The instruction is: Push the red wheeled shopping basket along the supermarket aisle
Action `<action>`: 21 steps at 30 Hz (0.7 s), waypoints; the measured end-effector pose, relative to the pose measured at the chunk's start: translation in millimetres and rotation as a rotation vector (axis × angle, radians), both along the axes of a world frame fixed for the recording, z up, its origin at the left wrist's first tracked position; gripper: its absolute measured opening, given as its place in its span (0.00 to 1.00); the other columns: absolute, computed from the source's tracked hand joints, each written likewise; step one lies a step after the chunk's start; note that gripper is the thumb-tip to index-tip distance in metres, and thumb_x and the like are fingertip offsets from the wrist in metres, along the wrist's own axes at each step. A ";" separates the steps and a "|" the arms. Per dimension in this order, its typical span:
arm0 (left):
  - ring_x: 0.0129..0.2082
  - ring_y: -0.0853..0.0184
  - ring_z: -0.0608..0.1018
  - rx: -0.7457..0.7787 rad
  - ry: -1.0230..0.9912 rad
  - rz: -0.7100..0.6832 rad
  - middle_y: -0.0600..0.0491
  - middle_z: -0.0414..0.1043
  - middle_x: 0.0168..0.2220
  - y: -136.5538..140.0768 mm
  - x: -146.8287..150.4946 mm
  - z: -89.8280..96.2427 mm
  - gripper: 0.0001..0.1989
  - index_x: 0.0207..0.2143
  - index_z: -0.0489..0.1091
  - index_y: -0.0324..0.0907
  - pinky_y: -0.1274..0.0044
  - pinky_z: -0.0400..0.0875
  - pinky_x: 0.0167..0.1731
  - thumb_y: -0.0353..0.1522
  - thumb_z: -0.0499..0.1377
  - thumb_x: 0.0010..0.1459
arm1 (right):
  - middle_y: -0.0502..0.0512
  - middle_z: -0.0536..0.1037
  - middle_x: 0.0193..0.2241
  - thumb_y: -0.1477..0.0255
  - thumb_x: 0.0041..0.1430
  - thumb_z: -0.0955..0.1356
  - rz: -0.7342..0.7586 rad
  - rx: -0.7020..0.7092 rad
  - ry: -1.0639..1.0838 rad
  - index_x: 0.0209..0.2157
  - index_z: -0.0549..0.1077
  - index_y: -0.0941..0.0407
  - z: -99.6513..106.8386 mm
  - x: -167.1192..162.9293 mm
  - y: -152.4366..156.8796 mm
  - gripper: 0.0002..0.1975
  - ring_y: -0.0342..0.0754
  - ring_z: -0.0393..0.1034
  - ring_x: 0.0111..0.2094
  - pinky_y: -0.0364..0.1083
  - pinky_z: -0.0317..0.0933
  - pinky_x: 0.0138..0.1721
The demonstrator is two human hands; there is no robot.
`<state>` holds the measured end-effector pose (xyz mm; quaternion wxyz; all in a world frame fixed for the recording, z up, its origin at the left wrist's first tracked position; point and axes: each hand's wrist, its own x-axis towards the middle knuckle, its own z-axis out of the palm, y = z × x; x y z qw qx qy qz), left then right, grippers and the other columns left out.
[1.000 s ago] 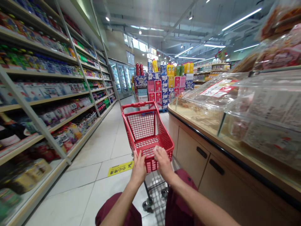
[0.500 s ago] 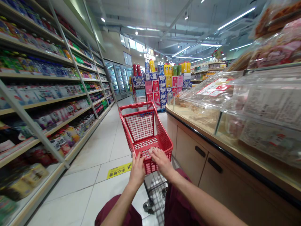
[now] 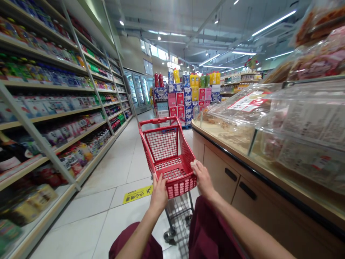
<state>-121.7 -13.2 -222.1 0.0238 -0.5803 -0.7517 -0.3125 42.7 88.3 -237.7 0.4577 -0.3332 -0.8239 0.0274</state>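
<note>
In front of me stands a red plastic shopping cart [image 3: 172,172] on a grey metal frame with wheels, its basket holding no goods. My left hand [image 3: 160,190] grips the cart's near left corner, fingers over the rim. At the near right corner, my right hand [image 3: 203,178] is closed around a small, crumpled white wipe [image 3: 194,164] that presses on the rim. Most of the wipe is hidden by the fingers, so its exact kind is hard to make out.
Drink shelves [image 3: 54,86] line the left side. A wooden bakery counter [image 3: 218,158] with plastic-packed goods runs close on the right. A yellow floor sign [image 3: 138,194] lies beside the cart. Stacked boxes [image 3: 180,104] stand ahead.
My right hand has moved right with the white wipe, from the middle of the cart's near edge to its right corner. The left hand stays at the left corner.
</note>
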 end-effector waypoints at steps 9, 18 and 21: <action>0.60 0.58 0.36 -0.016 -0.017 -0.040 0.43 0.57 0.55 -1.2 -1.8 1.3 0.23 0.42 0.66 0.34 0.60 0.51 0.56 0.18 0.45 0.44 | 0.58 0.63 0.53 0.78 0.58 0.57 0.020 0.007 -0.038 0.51 0.64 0.53 1.8 -3.6 -0.4 0.19 0.49 0.52 0.56 0.56 0.52 0.54; 0.60 0.59 0.39 0.005 -0.022 -0.044 0.45 0.59 0.54 -1.1 -0.3 -0.1 0.24 0.42 0.66 0.36 0.60 0.52 0.56 0.18 0.45 0.43 | 0.55 0.64 0.52 0.77 0.59 0.57 0.168 0.077 -0.082 0.51 0.63 0.52 5.1 -14.6 -10.0 0.19 0.48 0.54 0.55 0.55 0.53 0.54; 0.60 0.59 0.40 0.026 -0.018 -0.028 0.46 0.60 0.54 -2.1 -3.1 -1.2 0.24 0.41 0.67 0.37 0.60 0.53 0.55 0.17 0.45 0.41 | 0.58 0.63 0.53 0.79 0.57 0.57 0.013 -0.043 0.016 0.51 0.63 0.53 7.7 1.0 0.8 0.21 0.50 0.54 0.55 0.57 0.52 0.54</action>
